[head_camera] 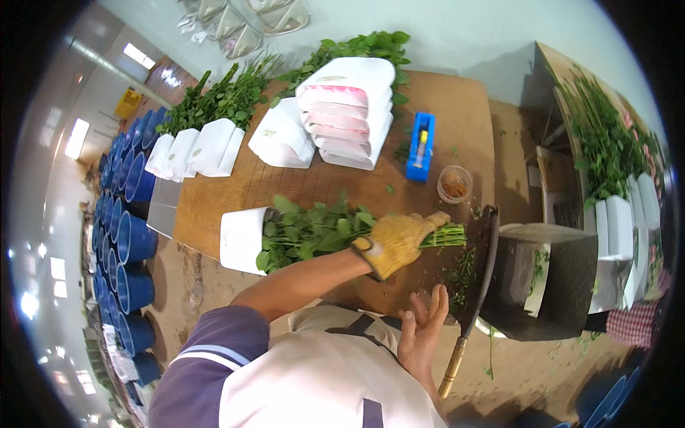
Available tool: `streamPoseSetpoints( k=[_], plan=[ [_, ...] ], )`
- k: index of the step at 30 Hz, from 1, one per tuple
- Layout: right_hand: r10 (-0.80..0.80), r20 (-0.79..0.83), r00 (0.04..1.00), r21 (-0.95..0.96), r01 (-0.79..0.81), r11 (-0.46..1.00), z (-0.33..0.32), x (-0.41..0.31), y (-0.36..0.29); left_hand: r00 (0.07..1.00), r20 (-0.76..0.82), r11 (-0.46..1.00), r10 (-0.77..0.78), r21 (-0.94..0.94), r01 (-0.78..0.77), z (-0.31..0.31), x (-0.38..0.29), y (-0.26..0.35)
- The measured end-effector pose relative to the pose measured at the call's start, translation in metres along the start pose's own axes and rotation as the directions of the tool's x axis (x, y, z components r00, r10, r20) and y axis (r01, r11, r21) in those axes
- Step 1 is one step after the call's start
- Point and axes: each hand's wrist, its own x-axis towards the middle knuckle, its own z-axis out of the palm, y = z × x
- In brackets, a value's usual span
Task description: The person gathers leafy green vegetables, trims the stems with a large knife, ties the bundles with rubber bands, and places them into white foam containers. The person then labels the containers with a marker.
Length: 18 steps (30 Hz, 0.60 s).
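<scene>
A bouquet with leafy green stems (pixel 321 227) lies across the wooden table, its head end inside a white corrugated wrap (pixel 242 239). My left hand (pixel 398 243), in a yellow work glove, grips the bundle near its cut stem ends (pixel 449 235). These ends point right, toward the long dark lever of a stem cutter (pixel 488 267). My right hand (pixel 425 329) is bare and empty, fingers apart, just off the table's front edge. Close to its right is the cutter's brass-coloured handle (pixel 454 369). Inside the wrap, the flower heads are hidden.
Stacked white-wrapped bouquets (pixel 348 112) sit at the back of the table (pixel 214 200), with more at left (pixel 211 150). A blue tape dispenser (pixel 420 147) stands near a clear tub (pixel 455 184). A metal chute (pixel 567 278) adjoins the cutter. Blue buckets (pixel 136 235) line the left floor.
</scene>
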Motion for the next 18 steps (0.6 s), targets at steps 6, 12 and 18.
streamPoseSetpoints(
  k=[6, 12, 18],
  plan=[
    [0.268, -0.075, 0.960, 0.067, -0.264, 0.962, 0.040, 0.002, 0.104, 0.950, -0.042, 0.944, 0.310, -0.105, -0.313, -0.014, -0.005, -0.057],
    [0.472, -0.101, 0.876, 0.206, -0.446, 0.871, 0.167, -0.048, 0.181, 0.975, 0.163, 0.964, 0.149, -0.244, -0.107, -0.102, -0.120, -0.255],
    [0.464, 0.288, 0.838, -0.095, -0.457, 0.884, 0.307, -0.056, 0.193, 0.676, 0.716, 0.915, -0.173, -0.137, 0.380, -0.142, -0.210, -0.404]
  ],
)
